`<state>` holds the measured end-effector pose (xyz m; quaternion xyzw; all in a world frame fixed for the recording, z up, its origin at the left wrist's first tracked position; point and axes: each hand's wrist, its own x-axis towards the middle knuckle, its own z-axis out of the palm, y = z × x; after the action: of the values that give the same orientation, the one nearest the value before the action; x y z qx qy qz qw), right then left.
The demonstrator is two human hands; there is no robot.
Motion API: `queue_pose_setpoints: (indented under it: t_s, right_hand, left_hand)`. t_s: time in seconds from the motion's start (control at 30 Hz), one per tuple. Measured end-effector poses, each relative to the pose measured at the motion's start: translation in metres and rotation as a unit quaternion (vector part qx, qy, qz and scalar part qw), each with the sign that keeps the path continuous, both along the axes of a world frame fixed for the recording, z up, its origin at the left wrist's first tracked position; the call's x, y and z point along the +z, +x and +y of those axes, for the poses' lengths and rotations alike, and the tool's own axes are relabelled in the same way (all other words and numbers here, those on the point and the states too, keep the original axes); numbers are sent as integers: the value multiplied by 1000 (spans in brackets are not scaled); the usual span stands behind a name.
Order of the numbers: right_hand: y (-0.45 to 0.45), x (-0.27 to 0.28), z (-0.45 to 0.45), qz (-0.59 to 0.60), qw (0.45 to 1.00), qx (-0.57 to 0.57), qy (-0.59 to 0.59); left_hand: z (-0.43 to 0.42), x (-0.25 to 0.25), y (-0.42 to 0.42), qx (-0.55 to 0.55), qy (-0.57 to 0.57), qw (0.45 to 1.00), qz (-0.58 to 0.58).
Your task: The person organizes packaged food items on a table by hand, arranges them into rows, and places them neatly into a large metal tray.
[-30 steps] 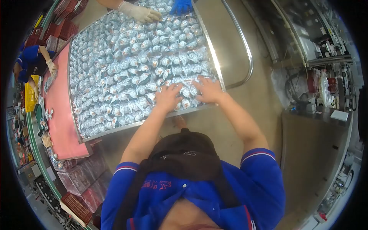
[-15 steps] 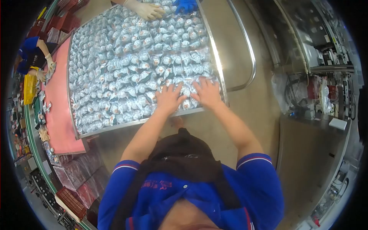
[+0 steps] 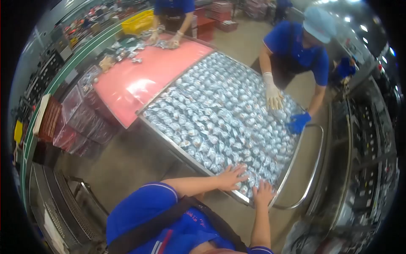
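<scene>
Rows of small, shiny, clear-and-silver wrapped packets cover a metal-edged cart tray. What is inside the wraps is too small to name. My left hand lies palm down on the packets at the near corner, fingers spread. Beside it, my right hand rests near the tray's right corner with its fingers apart, touching packets there. Neither hand grips anything. Across the tray, a co-worker's white-gloved hand and blue-gloved hand are over the same packets.
A pink tabletop adjoins the tray on the left. Another co-worker's gloved hands handle packets there, near a yellow bin. Wrapped red boxes stand lower left. A curved metal handle sticks out at the right, before machinery.
The view has turned and lifted, so the co-worker opposite and the pink table show more fully. My hands remain spread on the packets near the same corner, the left one now angled more sideways.
</scene>
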<state>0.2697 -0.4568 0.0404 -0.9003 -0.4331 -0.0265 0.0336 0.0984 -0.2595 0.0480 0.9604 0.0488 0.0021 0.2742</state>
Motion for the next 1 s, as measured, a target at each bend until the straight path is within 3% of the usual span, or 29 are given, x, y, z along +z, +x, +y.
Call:
queue_pose_setpoints:
  t_s: [0.03, 0.17, 0.27, 0.37, 0.43, 0.57, 0.7, 0.83, 0.87, 1.0]
  right_hand:
    - [-6, 1, 2, -18, 1000, -9, 6]
    - [-40, -7, 19, -72, 990, -9, 124]
    - [-84, 8, 70, -66, 960, 62, 266]
    - [-151, 12, 149, 105, 931, 194, 290]
    - [-220, 22, 202, 156, 901, 268, 304]
    - [-361, 53, 280, 269, 836, 450, 161]
    - [-458, 27, 327, 270, 787, 551, 73]
    - [-526, 31, 365, 283, 743, 606, 23]
    - [-535, 29, 378, 263, 737, 623, 2]
    - [-560, 43, 439, 228, 708, 667, -44]
  left_hand:
    - [5, -6, -21, 5, -38, 990, -135]
    - [44, 24, -137, 102, -123, 975, -154]
    - [81, -4, -236, 251, -140, 941, -177]
    - [106, -22, -341, 377, -166, 903, -122]
    - [116, -29, -398, 428, -200, 878, -83]
    - [118, -63, -498, 460, -207, 863, 4]
    - [117, -116, -590, 424, -208, 880, 46]
    - [114, -67, -650, 544, -262, 797, -22]
    - [112, -76, -665, 571, -245, 781, -66]
    - [108, -113, -709, 692, -241, 680, 1]
